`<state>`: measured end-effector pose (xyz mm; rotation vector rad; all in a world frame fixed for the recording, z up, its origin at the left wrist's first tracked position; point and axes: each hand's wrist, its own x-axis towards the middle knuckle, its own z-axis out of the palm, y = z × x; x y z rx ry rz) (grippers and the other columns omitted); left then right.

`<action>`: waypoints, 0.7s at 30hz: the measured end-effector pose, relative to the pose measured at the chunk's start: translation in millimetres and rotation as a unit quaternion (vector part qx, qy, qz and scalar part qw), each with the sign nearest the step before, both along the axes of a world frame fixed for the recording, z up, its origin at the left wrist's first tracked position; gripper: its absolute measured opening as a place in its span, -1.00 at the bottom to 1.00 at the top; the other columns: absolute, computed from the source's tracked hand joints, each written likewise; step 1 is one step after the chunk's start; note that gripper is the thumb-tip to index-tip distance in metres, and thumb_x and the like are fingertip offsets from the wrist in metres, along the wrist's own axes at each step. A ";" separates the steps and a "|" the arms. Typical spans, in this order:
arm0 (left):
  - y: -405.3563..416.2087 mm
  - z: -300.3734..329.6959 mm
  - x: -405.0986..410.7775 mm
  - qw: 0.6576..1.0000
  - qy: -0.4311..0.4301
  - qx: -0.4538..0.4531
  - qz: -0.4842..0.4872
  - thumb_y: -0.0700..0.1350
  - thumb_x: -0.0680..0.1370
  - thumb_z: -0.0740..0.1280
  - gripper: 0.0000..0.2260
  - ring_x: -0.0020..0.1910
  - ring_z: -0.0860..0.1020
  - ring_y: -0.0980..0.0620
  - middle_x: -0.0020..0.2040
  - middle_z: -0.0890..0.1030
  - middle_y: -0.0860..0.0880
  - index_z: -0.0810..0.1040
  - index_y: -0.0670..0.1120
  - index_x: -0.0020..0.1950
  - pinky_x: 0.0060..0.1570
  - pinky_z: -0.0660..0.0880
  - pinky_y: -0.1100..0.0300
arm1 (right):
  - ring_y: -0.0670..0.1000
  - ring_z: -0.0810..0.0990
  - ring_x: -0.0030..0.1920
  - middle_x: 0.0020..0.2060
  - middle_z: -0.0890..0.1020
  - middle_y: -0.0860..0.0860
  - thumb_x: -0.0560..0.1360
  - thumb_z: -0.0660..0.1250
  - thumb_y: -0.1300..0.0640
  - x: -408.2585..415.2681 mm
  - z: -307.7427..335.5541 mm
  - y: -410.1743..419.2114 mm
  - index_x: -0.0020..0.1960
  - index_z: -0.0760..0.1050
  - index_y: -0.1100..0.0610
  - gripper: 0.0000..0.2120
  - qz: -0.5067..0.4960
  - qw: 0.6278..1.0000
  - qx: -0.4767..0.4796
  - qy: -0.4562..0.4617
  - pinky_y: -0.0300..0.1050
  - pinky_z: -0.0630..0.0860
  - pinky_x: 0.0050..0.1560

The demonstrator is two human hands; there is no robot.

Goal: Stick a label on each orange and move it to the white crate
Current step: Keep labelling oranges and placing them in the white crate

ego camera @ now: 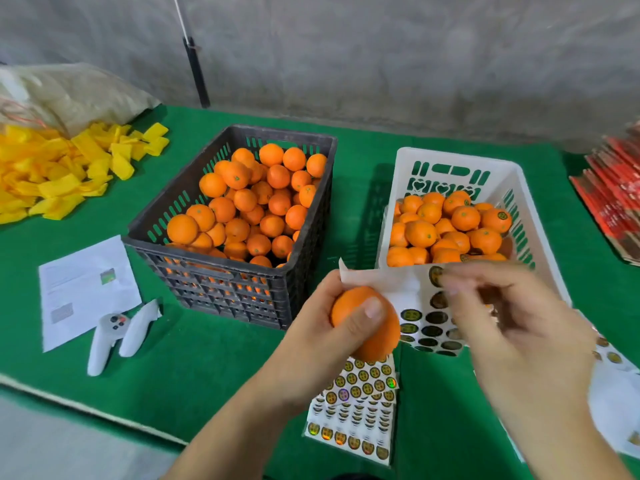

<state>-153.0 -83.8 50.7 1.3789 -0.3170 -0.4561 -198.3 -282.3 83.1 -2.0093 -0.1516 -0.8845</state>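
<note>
From the head camera we saw our left hand (332, 327) gripping an orange (367, 323) and a label sheet (415, 306) just before the white crate (446, 161). Our right hand (512, 317), blurred, pinched at a label (436, 274) on that sheet, fingers curled.

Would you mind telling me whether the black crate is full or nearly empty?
Nearly full. The black crate holds oranges heaped almost to its rim, with more showing through the slots in its front wall.
</note>
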 end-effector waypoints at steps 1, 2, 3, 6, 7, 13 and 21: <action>-2.7 -0.1 -0.9 1.000 0.023 -0.014 0.006 0.44 0.45 0.40 -0.44 0.33 0.58 -0.13 0.32 0.63 -0.01 0.56 0.19 0.36 0.36 0.50 -0.25 | -0.14 0.65 -0.01 -0.03 0.66 -0.22 0.59 0.42 0.06 -0.8 -0.6 11.1 0.07 0.67 -0.17 -0.86 0.015 0.999 -0.042 -0.003 -0.35 0.49 0.02; -5.2 -0.9 -1.3 0.998 0.045 -0.031 0.008 0.45 0.48 0.35 -0.44 0.37 0.57 -0.12 0.34 0.63 0.00 0.56 0.18 0.37 0.41 0.44 -0.28 | -0.13 0.65 0.05 0.02 0.66 -0.19 0.58 0.43 0.08 0.0 -3.5 21.0 0.08 0.70 -0.07 -0.89 0.030 0.997 -0.078 0.003 -0.33 0.50 0.06; -7.5 -1.8 -1.4 0.997 0.066 -0.048 0.014 0.45 0.51 0.30 -0.43 0.39 0.56 -0.10 0.35 0.63 -0.02 0.56 0.14 0.38 0.44 0.41 -0.28 | -0.11 0.65 0.10 0.05 0.65 -0.15 0.57 0.45 0.10 0.8 -7.5 29.1 0.07 0.72 0.01 -0.89 0.039 0.994 -0.095 0.023 -0.28 0.52 0.08; -9.3 -3.2 -0.5 0.993 0.096 -0.054 0.046 0.39 0.58 0.23 -0.42 0.41 0.55 -0.08 0.37 0.62 -0.07 0.54 0.03 0.42 0.46 0.37 -0.21 | -0.03 0.63 0.16 0.12 0.61 -0.12 0.57 0.44 0.11 -0.1 -14.7 34.2 0.15 0.74 0.06 -0.81 0.068 0.989 -0.097 0.093 -0.10 0.56 0.08; -9.4 -1.7 0.4 0.990 0.117 -0.056 0.053 0.38 0.58 0.23 -0.39 0.41 0.54 -0.09 0.39 0.61 -0.09 0.51 0.00 0.46 0.46 0.38 -0.20 | -0.02 0.62 0.18 0.16 0.59 -0.14 0.57 0.44 0.08 -2.3 -15.9 31.7 0.21 0.72 0.05 -0.77 0.079 0.985 -0.118 0.097 -0.08 0.55 0.09; -7.9 2.9 1.2 0.969 0.219 -0.106 0.038 0.30 0.66 0.15 -0.43 0.29 0.63 -0.15 0.38 0.60 -0.16 0.41 -0.04 0.52 0.30 0.54 -0.17 | -0.04 0.35 0.45 0.52 0.29 -0.13 0.52 0.42 -0.24 -13.3 -38.1 37.4 0.62 0.27 -0.05 -0.24 0.042 0.940 -0.311 0.132 -0.12 0.41 0.35; 5.6 -8.0 16.7 0.950 0.287 -0.120 0.015 0.04 0.72 0.23 -0.67 0.13 0.69 -0.25 0.29 0.65 -0.21 0.54 -0.09 0.41 0.05 0.63 -0.06 | -0.08 0.44 0.44 0.44 0.43 -0.13 0.49 0.46 -0.21 -2.4 -34.8 28.1 0.49 0.47 0.08 -0.33 0.046 0.965 -0.255 0.049 -0.23 0.37 0.40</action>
